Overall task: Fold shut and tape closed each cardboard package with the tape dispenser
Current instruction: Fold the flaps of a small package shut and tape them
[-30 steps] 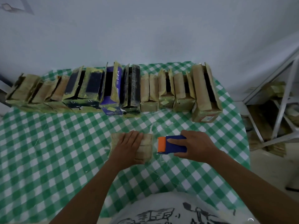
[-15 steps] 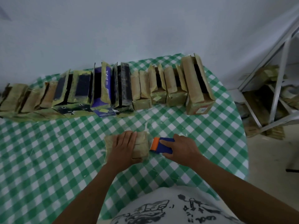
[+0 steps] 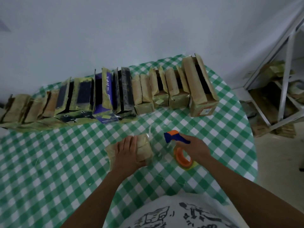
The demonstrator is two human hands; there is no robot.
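A small brown cardboard package (image 3: 144, 149) lies closed on the green checked table (image 3: 49, 170) in front of me. My left hand (image 3: 127, 153) presses flat on its top, fingers straight. To its right, my right hand (image 3: 195, 148) grips the blue and orange tape dispenser (image 3: 175, 137), tilted up off the package with its orange tape roll (image 3: 182, 156) showing below. A clear strip of tape stretches between the package and the dispenser.
A long row of open cardboard packages (image 3: 105, 96) stands along the table's far edge, the largest brown box (image 3: 199, 89) at the right end. A metal rack (image 3: 279, 89) with more cardboard stands off the table to the right.
My right hand has pulled the dispenser away from the package to the right and tipped it up, exposing the tape roll. My left hand has stayed on the package.
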